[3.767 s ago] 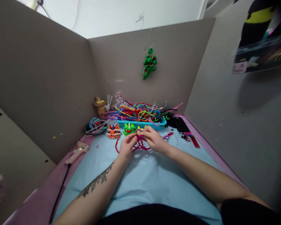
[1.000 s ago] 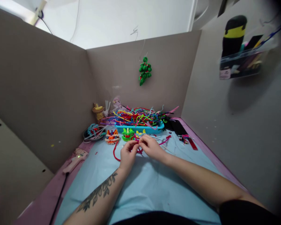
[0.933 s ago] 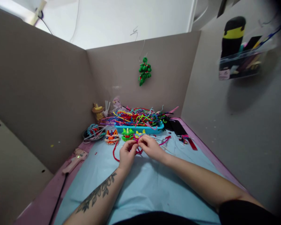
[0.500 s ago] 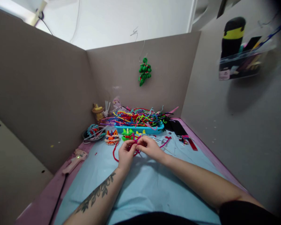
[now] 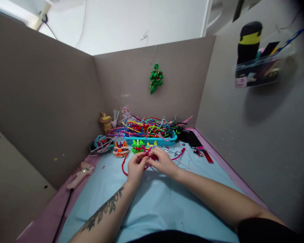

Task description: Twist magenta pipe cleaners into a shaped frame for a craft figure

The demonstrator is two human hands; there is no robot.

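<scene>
My left hand and my right hand meet over the blue cloth, fingertips pinched together. Between them are magenta and red pipe cleaners, mostly covered by the fingers. One red pipe cleaner curves out to the left of my left hand. A magenta pipe cleaner sticks out past my right hand, its tip red. Just beyond my hands sit an orange and cream pipe-cleaner figure, a green one and a yellow and blue one, partly hidden.
A blue tray heaped with colourful pipe cleaners stands at the back. To the left lie a glue gun with its cord and a dark bowl. Scissors and a black phone-like slab are right. A green ornament hangs behind.
The fingers of my right hand have shifted slightly around the pipe cleaners, and the magenta end at the right has tilted a little. My left hand stays nearly in place.
</scene>
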